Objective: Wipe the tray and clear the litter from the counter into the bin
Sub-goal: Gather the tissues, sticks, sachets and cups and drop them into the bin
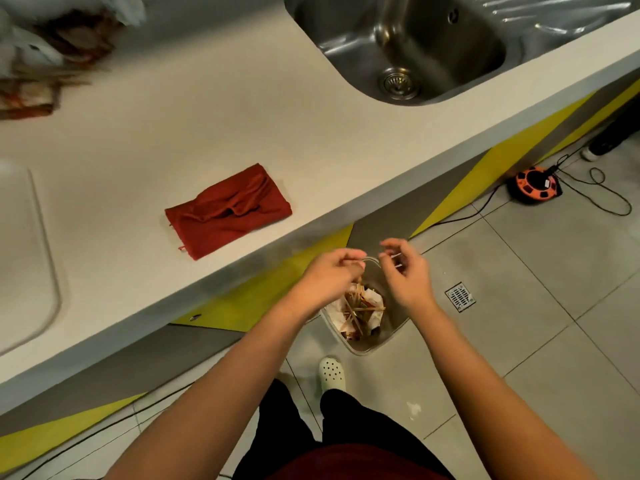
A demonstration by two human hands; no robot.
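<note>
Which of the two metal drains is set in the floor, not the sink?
The square grated drain, right of the bin; the round one sits in the sink basin.

I held both hands over the clear bin (pixel 391 332) on the floor, the left hand (pixel 329 277) and right hand (pixel 405 271) each with fingers curled, pinching thin sticks. Sticks and paper filled the bin. A red cloth (pixel 228 211) lay on the tabletop (pixel 173 140).

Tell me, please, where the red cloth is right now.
The red cloth lies crumpled on the white counter near its front edge, between the tray and the sink.
</note>
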